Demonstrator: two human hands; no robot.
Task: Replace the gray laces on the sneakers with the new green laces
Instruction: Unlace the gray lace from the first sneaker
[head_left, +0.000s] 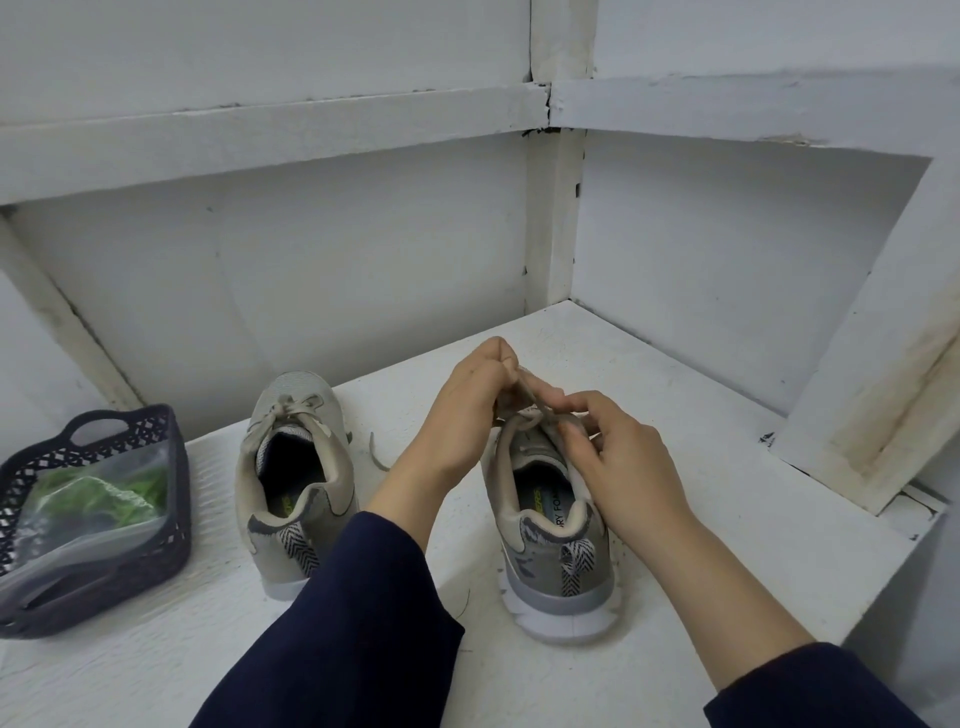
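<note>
Dark sleeves (358, 623) lowest, left hand (467, 397) and right hand (626, 457) pinching gray lace (525, 404) at knot of right sneaker (558, 577), left sneaker (291, 467) well apart, tied, green laces (130, 493) bagged in basket (98, 608) at left edge of shelf (727, 499).

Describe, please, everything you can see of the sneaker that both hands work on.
The right-side sneaker is gray fabric with a beige collar, a thick white sole and a black-and-white herringbone heel tab. It stands upright on the white shelf, heel toward the camera, printed insole visible. Its gray lace is not yet removed; the left hand pinches a raised strand and the right hand pinches it near the knot.
</note>
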